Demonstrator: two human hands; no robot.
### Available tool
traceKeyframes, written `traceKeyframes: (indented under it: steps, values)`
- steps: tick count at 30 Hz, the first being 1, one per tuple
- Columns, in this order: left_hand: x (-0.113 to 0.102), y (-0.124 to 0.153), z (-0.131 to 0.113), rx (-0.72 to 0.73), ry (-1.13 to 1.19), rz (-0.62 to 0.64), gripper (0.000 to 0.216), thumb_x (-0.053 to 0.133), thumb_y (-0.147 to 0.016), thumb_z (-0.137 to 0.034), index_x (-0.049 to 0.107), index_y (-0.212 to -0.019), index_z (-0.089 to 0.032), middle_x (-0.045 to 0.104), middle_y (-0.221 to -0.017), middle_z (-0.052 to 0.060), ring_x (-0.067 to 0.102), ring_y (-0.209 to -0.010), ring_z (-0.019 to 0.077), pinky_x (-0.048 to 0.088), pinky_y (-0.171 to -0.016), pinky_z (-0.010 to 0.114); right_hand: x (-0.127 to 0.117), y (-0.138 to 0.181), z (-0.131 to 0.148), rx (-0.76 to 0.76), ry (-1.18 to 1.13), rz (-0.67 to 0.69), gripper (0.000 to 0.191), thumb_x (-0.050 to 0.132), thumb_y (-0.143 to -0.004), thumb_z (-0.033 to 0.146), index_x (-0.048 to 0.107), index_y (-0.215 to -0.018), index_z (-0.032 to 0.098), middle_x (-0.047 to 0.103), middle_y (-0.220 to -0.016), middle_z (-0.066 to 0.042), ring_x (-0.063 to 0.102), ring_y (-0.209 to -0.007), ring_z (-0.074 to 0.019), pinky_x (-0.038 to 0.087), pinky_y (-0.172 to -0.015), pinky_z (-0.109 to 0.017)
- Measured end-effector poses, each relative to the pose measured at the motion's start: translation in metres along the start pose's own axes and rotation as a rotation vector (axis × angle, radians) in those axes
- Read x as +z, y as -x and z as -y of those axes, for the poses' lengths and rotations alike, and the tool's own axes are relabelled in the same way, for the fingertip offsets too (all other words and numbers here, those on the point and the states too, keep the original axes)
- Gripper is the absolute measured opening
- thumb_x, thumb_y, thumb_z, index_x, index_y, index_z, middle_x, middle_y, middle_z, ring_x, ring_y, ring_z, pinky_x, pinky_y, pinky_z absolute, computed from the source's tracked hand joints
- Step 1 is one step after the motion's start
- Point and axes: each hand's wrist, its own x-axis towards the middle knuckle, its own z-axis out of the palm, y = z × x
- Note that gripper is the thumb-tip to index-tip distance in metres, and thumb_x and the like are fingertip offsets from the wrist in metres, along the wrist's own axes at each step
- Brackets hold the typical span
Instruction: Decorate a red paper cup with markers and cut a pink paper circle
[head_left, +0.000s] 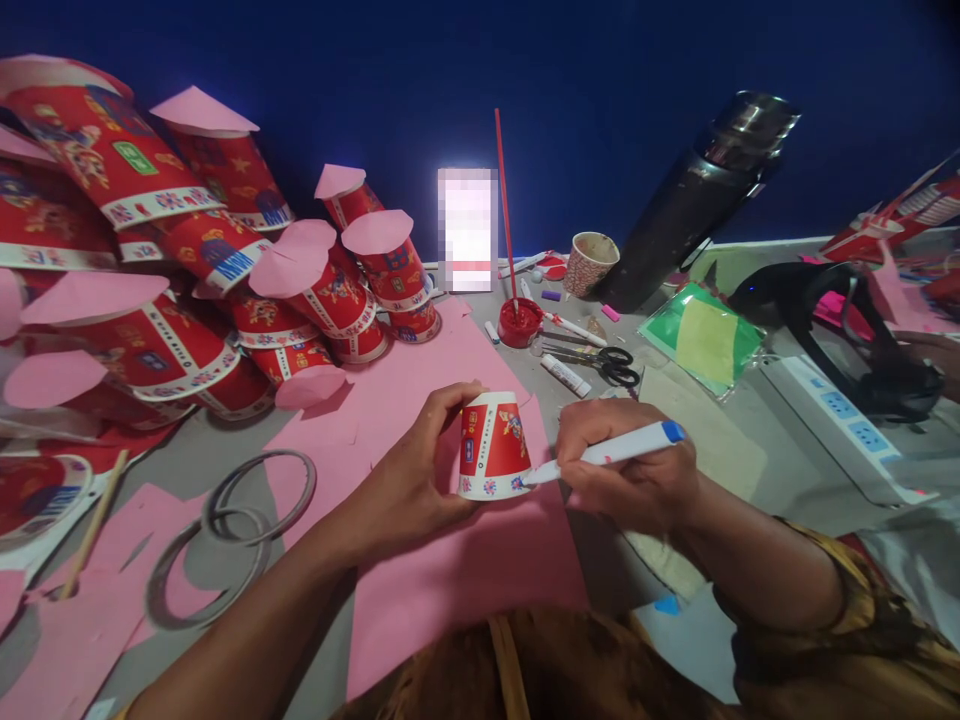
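My left hand is closed around a red paper cup that is held upside down, with its rim toward me. A white band at the cup's rim carries small flower marks in red and blue. In my right hand is a white marker with a blue end, gripped like a pen. Its tip meets the white band at the right side of the rim. Beneath both hands lies a large pink paper sheet.
Stacked red cups with pink paper cones crowd the left side. Two grey tape rings lie nearer. Behind the hands are a red paint pot, scissors, a glue stick and a dark flask. A power strip sits at right.
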Motion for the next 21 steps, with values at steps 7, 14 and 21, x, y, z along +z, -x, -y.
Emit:
traceKeyframes:
  steps: [7, 14, 21]
  values:
    - [-0.0012, 0.0006, -0.0017, -0.027, 0.001, 0.004, 0.084, 0.089, -0.081, -0.031, 0.039, -0.149, -0.037, 0.048, -0.158, 0.009, 0.05, -0.149, 0.0318, 0.042, -0.125, 0.049, 0.0002, 0.0003, 0.001, 0.013, 0.04, 0.035, 0.016, 0.064, -0.093, 0.017, 0.066, -0.077, 0.02, 0.068, -0.067, 0.0, 0.057, -0.054, -0.0109, 0.043, -0.054, -0.024]
    - [0.0002, 0.001, -0.0031, -0.037, 0.023, -0.007, 0.083, 0.089, -0.081, -0.03, 0.041, -0.149, -0.034, 0.048, -0.158, 0.012, 0.051, -0.148, 0.0333, 0.046, -0.123, 0.049, -0.0006, 0.0009, 0.0016, 0.031, 0.044, 0.05, 0.017, 0.064, -0.093, 0.018, 0.065, -0.077, 0.02, 0.068, -0.067, 0.0, 0.058, -0.055, -0.0117, 0.046, -0.057, -0.024]
    - [0.0022, 0.0009, -0.0056, -0.051, 0.037, -0.025, 0.084, 0.09, -0.08, -0.035, 0.041, -0.148, -0.034, 0.05, -0.157, 0.012, 0.055, -0.145, 0.0331, 0.049, -0.12, 0.049, 0.0003, -0.0002, 0.0019, 0.028, 0.082, 0.047, 0.016, 0.063, -0.091, 0.015, 0.066, -0.077, 0.02, 0.069, -0.067, 0.0, 0.059, -0.056, -0.0113, 0.046, -0.058, -0.024]
